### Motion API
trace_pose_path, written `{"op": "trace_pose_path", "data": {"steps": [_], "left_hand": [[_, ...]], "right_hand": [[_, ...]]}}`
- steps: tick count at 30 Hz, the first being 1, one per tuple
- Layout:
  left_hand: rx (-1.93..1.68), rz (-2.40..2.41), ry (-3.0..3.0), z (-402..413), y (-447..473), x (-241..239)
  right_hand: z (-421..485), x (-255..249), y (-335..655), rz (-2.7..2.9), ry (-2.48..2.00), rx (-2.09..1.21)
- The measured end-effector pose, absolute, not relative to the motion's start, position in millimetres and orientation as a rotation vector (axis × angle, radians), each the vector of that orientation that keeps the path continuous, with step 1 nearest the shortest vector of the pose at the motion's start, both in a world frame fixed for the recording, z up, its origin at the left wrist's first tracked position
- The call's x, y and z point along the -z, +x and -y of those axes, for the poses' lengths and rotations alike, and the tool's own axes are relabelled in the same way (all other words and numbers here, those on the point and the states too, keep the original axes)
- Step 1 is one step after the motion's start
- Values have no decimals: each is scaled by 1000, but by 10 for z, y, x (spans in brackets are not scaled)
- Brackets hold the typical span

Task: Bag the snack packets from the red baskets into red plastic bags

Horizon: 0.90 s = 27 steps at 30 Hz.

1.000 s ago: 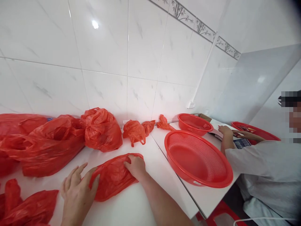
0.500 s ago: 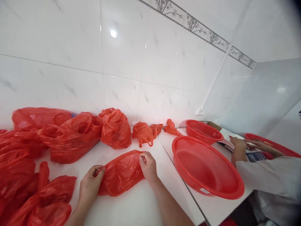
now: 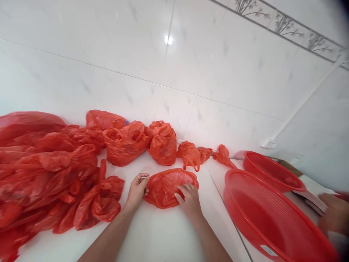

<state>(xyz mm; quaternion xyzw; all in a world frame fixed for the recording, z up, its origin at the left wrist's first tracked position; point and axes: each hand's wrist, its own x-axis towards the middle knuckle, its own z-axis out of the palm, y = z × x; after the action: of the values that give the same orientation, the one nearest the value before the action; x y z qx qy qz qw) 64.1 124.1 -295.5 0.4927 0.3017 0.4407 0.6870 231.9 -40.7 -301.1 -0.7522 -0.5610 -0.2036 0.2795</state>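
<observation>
A red plastic bag (image 3: 170, 193) lies on the white table in front of me, its mouth spread wide into an oval. At its left edge, the curled fingers of my left hand (image 3: 137, 191) pinch the rim. My right hand (image 3: 189, 202) rests over the right side of the mouth, thumb and fingers apart, with the fingertips against the inside of the bag. I see nothing lying in the bag. Left of my left hand is a crumpled red bag (image 3: 107, 198).
A heap of red plastic bags (image 3: 49, 163) covers the left side. Bulging, tied bags (image 3: 163, 143) line the wall. To the right stand a large red plastic basket (image 3: 245, 203) and another red basket (image 3: 261, 171). A co-worker's blurred hand (image 3: 336, 213) shows at the far right.
My view has swung left, so things appear further right. My right hand has let go of the bag's upper right rim and moved down over its mouth. My left hand stays at the left edge.
</observation>
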Motion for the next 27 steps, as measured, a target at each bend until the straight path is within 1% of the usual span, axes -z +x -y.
{"op": "trace_pose_path", "data": {"steps": [3,9,17,22,27], "left_hand": [[-1022,-672,1079,-1257,656,2996],[-1059,-654,1132,-1280,666,3017],[-1051,-639,1320,-1214,693,3012],[-1055,-762,1513,-1172,718,3062],[-903,-913,1759,-1125,700,3093]], "right_hand": [[385,3140,2337,1555,-2090,535],[355,3317,2486,1568,-2037,610],[272,3223,2290,1560,-1886,756],[256,3248,2214,1739,-1699,667],[185,3539,2401,1628,-1667,601]]}}
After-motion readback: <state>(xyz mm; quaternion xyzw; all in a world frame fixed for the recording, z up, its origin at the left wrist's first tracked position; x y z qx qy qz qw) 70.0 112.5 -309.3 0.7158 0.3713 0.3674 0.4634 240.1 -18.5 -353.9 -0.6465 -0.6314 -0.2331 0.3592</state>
